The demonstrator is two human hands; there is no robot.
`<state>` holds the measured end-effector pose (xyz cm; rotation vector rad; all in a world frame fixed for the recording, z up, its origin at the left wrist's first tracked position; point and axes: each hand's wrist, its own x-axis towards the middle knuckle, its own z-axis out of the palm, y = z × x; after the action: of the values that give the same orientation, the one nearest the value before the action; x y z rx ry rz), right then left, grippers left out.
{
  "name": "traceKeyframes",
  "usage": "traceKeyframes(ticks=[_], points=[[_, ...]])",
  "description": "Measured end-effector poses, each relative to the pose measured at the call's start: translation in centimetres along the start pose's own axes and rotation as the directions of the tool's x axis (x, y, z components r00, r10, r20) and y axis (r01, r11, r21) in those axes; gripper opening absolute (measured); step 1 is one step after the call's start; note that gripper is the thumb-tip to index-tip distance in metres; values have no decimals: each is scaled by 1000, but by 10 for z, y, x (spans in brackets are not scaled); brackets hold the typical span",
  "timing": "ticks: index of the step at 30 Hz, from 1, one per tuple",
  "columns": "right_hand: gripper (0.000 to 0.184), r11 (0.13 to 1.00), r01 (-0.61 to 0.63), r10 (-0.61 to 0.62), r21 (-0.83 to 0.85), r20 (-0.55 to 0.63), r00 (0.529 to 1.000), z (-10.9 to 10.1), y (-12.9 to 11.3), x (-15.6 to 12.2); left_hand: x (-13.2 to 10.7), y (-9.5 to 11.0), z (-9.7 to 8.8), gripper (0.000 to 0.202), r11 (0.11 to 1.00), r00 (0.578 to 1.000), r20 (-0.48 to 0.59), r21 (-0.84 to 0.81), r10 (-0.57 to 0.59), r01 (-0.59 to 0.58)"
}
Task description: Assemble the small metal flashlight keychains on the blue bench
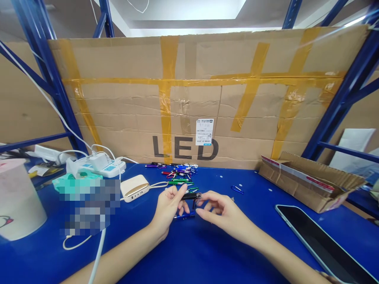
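Observation:
A slim black penlight-like tube (189, 196) lies level between my hands, with a shiny end and a small dark piece hanging on its right. My left hand (171, 206) is closed on its left part, thumb on top. My right hand (221, 209) curls its fingers at the right end; the exact contact there is too small to make out. Just below my left fingers, a blue tube (184, 216) lies on the table. Behind my hands are a green tube (180, 182) and a heap of red, purple, blue and black tubes with small clips (180, 172).
A blue carabiner (237, 189) lies right of the heap. To the right are a phone (322, 240) and an open cardboard box (291, 184). At left stand a white power bank (134, 188), a power strip (108, 167) with cables, and a white bin (19, 201). Cardboard (133, 114) walls the back.

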<state>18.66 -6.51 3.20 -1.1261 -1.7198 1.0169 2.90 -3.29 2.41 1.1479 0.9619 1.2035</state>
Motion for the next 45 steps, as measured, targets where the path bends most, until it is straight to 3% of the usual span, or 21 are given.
traceKeyframes(ticks=[3, 6, 9, 13, 16, 18, 22, 26, 29, 33, 38, 42, 45], points=[[26, 1000, -21, 21, 21, 16, 1000, 4, 1, 0, 2, -3, -1, 53, 998, 997, 34, 5, -65, 65], [32, 982, -113, 107, 151, 44, 993, 6, 0, 1, 6, -5, -3, 52, 997, 997, 36, 6, -72, 71], [40, 957, -135, 140, 257, -4, 990, 2, 0, 4, 8, -4, -5, 48, 998, 996, 59, -4, -68, 68], [42, 949, -78, 106, 305, -77, 991, -5, 2, 8, 9, -2, -5, 42, 997, 971, 227, 38, -73, 66], [41, 947, -73, 97, 312, -60, 993, -7, 2, 7, 9, -6, -5, 49, 996, 925, 377, 82, -51, 21], [38, 946, -94, 113, 311, -42, 993, -7, 2, 6, 10, -10, -5, 50, 993, 914, 405, 111, -12, -37], [37, 986, -37, 53, 165, -92, 994, -9, 4, 6, 12, -12, -8, 42, 979, 909, 413, 161, 52, -129], [31, 992, 104, -117, -71, -209, 971, -10, 9, 7, 9, -6, -10, 35, 977, 892, 452, 198, -15, -84], [37, 994, 48, -62, -102, -139, 988, -9, 9, 7, 6, -3, -9, 32, 973, 893, 448, 219, -28, -79], [41, 999, -39, 39, 6, 26, 999, -6, 8, 6, 2, -4, -6, 36, 977, 879, 473, 205, -52, -53], [36, 1000, 10, -10, -28, 2, 1000, -7, 9, 8, -1, -4, -5, 34, 970, 876, 477, 236, -68, -53], [38, 988, 91, -107, -125, -133, 985, -7, 14, 8, 0, -4, -7, 34, 952, 909, 413, 297, -59, -73], [39, 929, 234, -287, -287, -159, 944, -7, 18, 7, 0, -5, -6, 35, 934, 908, 418, 335, -31, -122]])
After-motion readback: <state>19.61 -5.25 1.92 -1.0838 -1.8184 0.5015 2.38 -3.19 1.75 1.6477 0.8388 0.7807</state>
